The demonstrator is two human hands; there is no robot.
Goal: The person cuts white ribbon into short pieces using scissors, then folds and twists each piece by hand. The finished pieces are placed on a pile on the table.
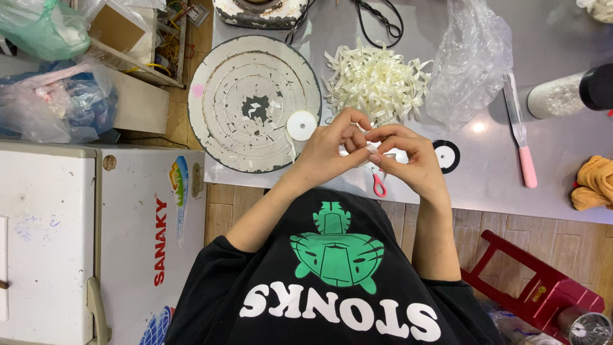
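On the grey bench [498, 185] lie a worn round white turntable disc [254, 102], a crumpled clear plastic bag [469, 61] and a pink-handled knife [520, 137]. An orange cloth [594, 182] sits at the right edge. A red plastic stool [536, 284] and what seems a white chest freezer [96, 243] stand below.

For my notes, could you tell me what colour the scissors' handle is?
Red, on the scissors, in the head view.

Ribbon pile [378, 82] and round turntable [254, 102] block ahead; bare tabletop [485, 172] lies open rightward.
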